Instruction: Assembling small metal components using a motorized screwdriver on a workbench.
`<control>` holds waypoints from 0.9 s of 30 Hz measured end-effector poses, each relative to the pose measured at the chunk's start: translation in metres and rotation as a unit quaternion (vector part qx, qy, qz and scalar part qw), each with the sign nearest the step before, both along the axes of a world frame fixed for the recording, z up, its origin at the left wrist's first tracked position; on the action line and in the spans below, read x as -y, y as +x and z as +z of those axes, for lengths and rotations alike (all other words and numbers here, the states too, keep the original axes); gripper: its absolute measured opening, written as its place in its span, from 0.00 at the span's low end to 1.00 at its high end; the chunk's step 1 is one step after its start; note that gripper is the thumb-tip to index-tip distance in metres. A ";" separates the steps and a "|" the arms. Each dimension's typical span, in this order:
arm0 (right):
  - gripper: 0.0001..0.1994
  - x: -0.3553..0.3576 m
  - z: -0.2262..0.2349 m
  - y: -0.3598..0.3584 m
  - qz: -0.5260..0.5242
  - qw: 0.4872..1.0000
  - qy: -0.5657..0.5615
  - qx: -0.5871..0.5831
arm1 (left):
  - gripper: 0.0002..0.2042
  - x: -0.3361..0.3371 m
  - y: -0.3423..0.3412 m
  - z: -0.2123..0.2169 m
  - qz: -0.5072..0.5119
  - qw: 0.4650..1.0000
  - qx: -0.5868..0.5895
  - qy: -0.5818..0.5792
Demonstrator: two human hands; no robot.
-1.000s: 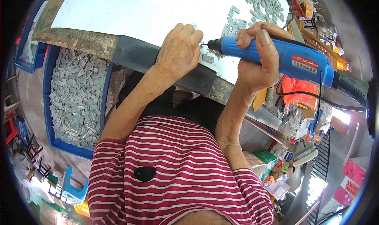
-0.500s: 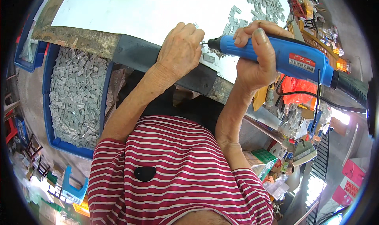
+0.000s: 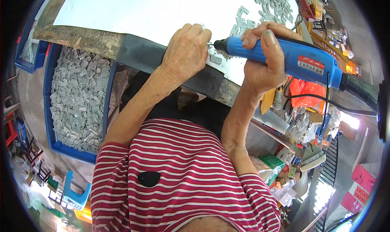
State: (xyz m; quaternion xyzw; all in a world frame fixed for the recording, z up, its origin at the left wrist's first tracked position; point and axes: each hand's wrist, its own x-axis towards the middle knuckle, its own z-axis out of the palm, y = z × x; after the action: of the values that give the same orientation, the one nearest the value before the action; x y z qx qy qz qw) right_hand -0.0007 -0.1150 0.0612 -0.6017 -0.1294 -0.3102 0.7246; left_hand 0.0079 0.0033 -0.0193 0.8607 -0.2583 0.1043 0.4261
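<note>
My right hand [image 3: 266, 65] is wrapped round a blue electric screwdriver [image 3: 300, 60], which lies nearly level and points left. Its thin bit reaches the fingertips of my left hand [image 3: 187, 49]. Those fingers are curled in a pinch over the white work surface [image 3: 134, 12], and a shiny bit of a small metal part [image 3: 203, 26] shows past them; most of it is hidden. Beneath the screwdriver's nose lies a little heap of tiny screws [image 3: 223, 54], partly covered. A loose grey rectangular piece [image 3: 215, 59] rests just beside it, near the bench's front edge.
Many grey pieces [image 3: 272, 4] are piled at the far right of the bench. Left of my legs, a blue bin [image 3: 50, 126] holds a mass of similar pieces. A black cable [image 3: 349, 108] hangs at the right, near a red bag [image 3: 306, 94] and clutter.
Almost nothing differs. Both hands and the screwdriver keep their places, with only a tiny shift of the view.
</note>
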 end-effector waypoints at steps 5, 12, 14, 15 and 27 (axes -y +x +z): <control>0.11 0.002 0.001 -0.004 0.012 0.999 -0.020 -0.023 | 0.07 0.000 0.000 0.000 -0.006 1.000 -0.007 -0.010; 0.11 0.003 0.002 -0.002 0.025 1.000 -0.013 -0.011 | 0.09 0.001 0.001 -0.002 -0.009 1.000 -0.012 -0.027; 0.11 0.004 0.001 -0.002 0.026 1.000 -0.011 -0.013 | 0.11 0.001 0.001 -0.004 -0.001 0.999 0.006 -0.036; 0.11 0.004 0.001 -0.002 0.030 0.999 -0.012 -0.009 | 0.11 0.001 0.001 -0.004 -0.001 0.999 0.006 -0.035; 0.10 0.004 -0.003 -0.002 0.041 0.998 0.037 0.026 | 0.10 0.001 0.000 -0.002 -0.008 1.000 0.000 -0.012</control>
State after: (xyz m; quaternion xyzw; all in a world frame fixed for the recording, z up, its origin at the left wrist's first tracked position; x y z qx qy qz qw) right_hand -0.0024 -0.1189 0.0577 -0.5602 -0.1610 -0.3004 0.7550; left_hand 0.0083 0.0021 -0.0211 0.8533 -0.2638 0.1039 0.4377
